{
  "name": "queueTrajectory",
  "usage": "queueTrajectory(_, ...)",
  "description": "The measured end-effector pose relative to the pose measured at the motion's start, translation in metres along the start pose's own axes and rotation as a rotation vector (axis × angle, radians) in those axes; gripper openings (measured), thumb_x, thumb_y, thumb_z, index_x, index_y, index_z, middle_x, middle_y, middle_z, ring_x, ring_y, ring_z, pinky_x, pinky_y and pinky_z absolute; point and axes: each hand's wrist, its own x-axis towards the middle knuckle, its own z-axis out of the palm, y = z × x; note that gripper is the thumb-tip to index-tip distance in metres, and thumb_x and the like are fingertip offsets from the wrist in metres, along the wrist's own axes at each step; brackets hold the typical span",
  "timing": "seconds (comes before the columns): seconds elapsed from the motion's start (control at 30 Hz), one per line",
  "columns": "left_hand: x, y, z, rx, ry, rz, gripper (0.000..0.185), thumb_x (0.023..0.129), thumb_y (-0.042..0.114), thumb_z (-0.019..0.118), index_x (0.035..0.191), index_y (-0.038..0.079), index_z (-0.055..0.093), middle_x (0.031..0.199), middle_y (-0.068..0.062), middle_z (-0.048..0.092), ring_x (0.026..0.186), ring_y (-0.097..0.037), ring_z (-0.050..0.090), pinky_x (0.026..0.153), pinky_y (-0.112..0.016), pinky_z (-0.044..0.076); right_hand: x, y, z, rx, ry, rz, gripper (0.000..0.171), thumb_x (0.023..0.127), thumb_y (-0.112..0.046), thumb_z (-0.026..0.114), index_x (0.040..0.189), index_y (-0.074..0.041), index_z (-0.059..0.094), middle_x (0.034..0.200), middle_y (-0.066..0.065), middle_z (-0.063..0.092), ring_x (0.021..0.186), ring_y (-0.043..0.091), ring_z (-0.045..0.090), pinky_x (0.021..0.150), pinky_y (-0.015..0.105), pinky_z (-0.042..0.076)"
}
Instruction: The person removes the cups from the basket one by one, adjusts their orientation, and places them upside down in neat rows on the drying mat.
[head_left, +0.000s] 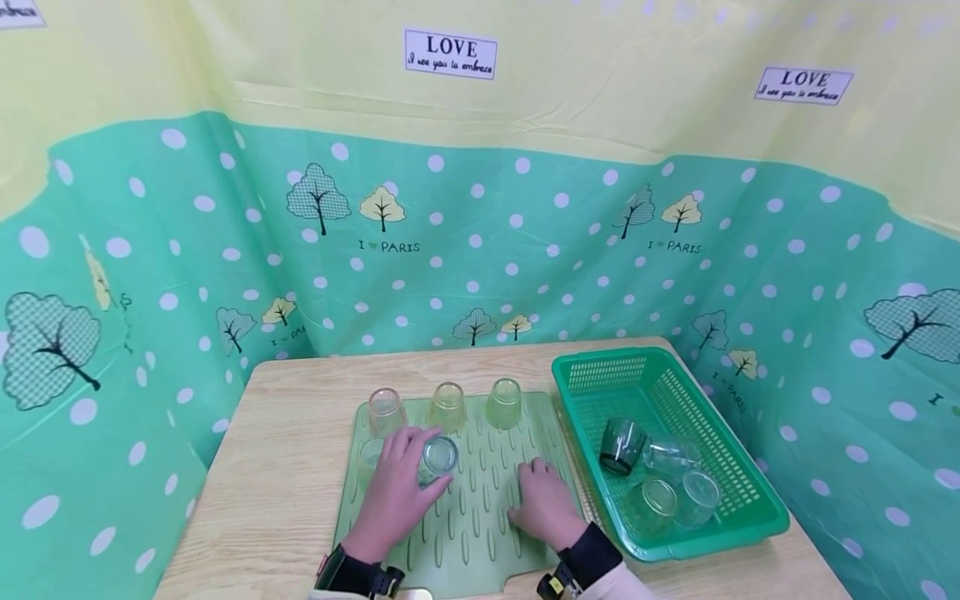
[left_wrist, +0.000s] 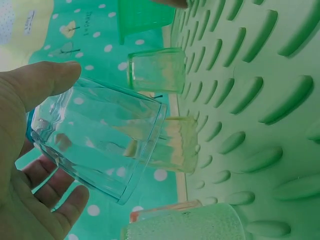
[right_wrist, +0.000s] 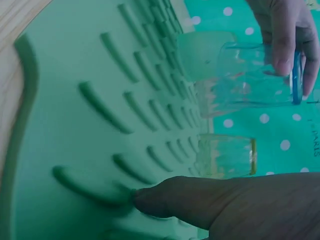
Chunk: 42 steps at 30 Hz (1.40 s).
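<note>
My left hand (head_left: 400, 482) grips a pale blue glass tumbler (head_left: 439, 457) near its base, thumb on one side and fingers on the other. In the left wrist view the tumbler (left_wrist: 107, 140) is upside down, its rim toward the green ridged draining mat (head_left: 465, 542) and apart from it. My right hand (head_left: 546, 502) rests on the mat's right half, holding nothing; its thumb (right_wrist: 160, 197) touches a ridge. Upturned on the mat's back row stand a pink glass (head_left: 386, 410), a yellow glass (head_left: 447, 406) and a green glass (head_left: 503, 403). A frosted greenish glass (head_left: 367, 460) is partly hidden behind my left hand.
To the right, a green plastic basket (head_left: 645, 550) holds several glasses, among them a dark grey one (head_left: 622, 446) and clear ones (head_left: 660, 498). The wooden table (head_left: 247, 467) backs onto a polka-dot curtain (head_left: 420, 292) that also hangs at both sides.
</note>
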Motion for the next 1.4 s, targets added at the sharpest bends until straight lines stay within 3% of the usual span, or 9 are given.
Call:
queueTrajectory(0.47, 0.001, -0.005, 0.011, 0.001, 0.0, -0.024, 0.071, 0.076, 0.027, 0.093, 0.138, 0.01, 0.061, 0.13, -0.009, 0.057, 0.123, -0.028, 0.052, 0.1, -0.047, 0.055, 0.001, 0.009, 0.006, -0.017, -0.01, 0.018, 0.067, 0.075, -0.04, 0.091, 0.123, 0.0, 0.067, 0.116, 0.018, 0.061, 0.101, 0.034, 0.059, 0.065, 0.046, 0.056)
queueTrajectory(0.73, 0.007, -0.004, 0.02, -0.024, -0.001, -0.038, 0.068, 0.076, 0.026, 0.093, 0.132, 0.008, 0.059, 0.129, -0.011, 0.058, 0.119, -0.029, 0.057, 0.098, -0.047, 0.056, -0.001, 0.01, 0.009, -0.019, 0.027, 0.01, 0.067, 0.075, -0.04, 0.091, 0.123, 0.0, 0.067, 0.119, 0.018, 0.062, 0.107, 0.036, 0.06, 0.072, 0.049, 0.059)
queueTrajectory(0.93, 0.004, -0.006, 0.03, -0.027, -0.029, -0.061, 0.068, 0.075, 0.023, 0.094, 0.129, 0.006, 0.057, 0.128, -0.01, 0.059, 0.116, -0.027, 0.059, 0.096, -0.045, 0.058, -0.002, 0.011, 0.016, -0.036, 0.042, 0.012, 0.067, 0.076, -0.042, 0.09, 0.124, -0.002, 0.068, 0.128, 0.02, 0.061, 0.115, 0.039, 0.06, 0.077, 0.052, 0.06)
queueTrajectory(1.17, 0.001, -0.011, 0.042, 0.039, -0.056, -0.048, 0.068, 0.077, 0.024, 0.093, 0.131, 0.008, 0.056, 0.128, -0.01, 0.057, 0.116, -0.028, 0.058, 0.094, -0.045, 0.059, -0.004, 0.011, 0.019, -0.029, 0.049, 0.017, 0.067, 0.077, -0.042, 0.089, 0.126, -0.001, 0.067, 0.132, 0.021, 0.06, 0.12, 0.041, 0.058, 0.083, 0.055, 0.059)
queueTrajectory(1.4, 0.009, -0.009, 0.046, 0.026, -0.105, -0.095, 0.067, 0.086, 0.026, 0.085, 0.141, 0.004, 0.055, 0.129, -0.012, 0.059, 0.119, -0.03, 0.06, 0.097, -0.047, 0.057, -0.005, 0.014, 0.018, -0.018, 0.039, 0.019, 0.065, 0.079, -0.041, 0.089, 0.125, -0.001, 0.067, 0.132, 0.021, 0.06, 0.121, 0.041, 0.058, 0.081, 0.054, 0.06)
